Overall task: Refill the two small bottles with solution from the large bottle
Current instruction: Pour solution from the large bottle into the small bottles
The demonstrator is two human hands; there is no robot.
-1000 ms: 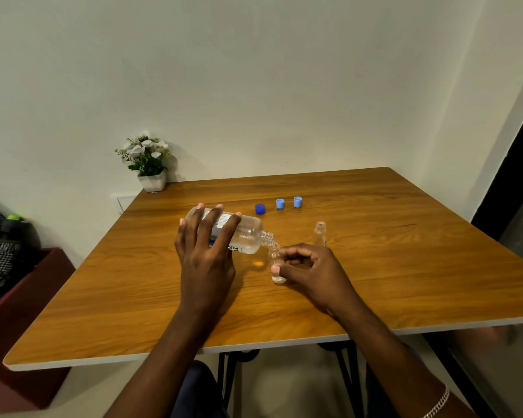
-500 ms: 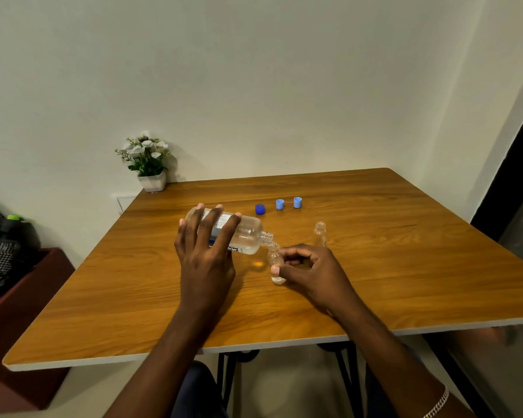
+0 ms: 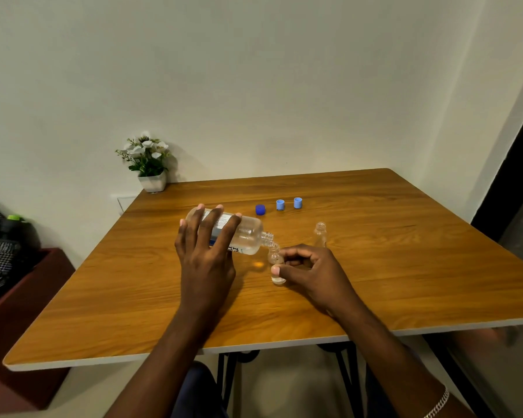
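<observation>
The left hand (image 3: 206, 260) grips the large bottle (image 3: 239, 233), tipped nearly level, its long axis running left to right, mouth pointing right over the small bottle (image 3: 276, 260). The right hand (image 3: 311, 273) pinches that bottle upright on the surface (image 3: 405, 267).

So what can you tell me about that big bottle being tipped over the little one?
The large bottle is clear plastic with a white and blue label and no cap. It holds clear liquid. The left hand grips it from above, lying almost on its side above the table, neck pointing right. Its threaded mouth sits just over the opening of the small bottle that the right hand steadies.
</observation>
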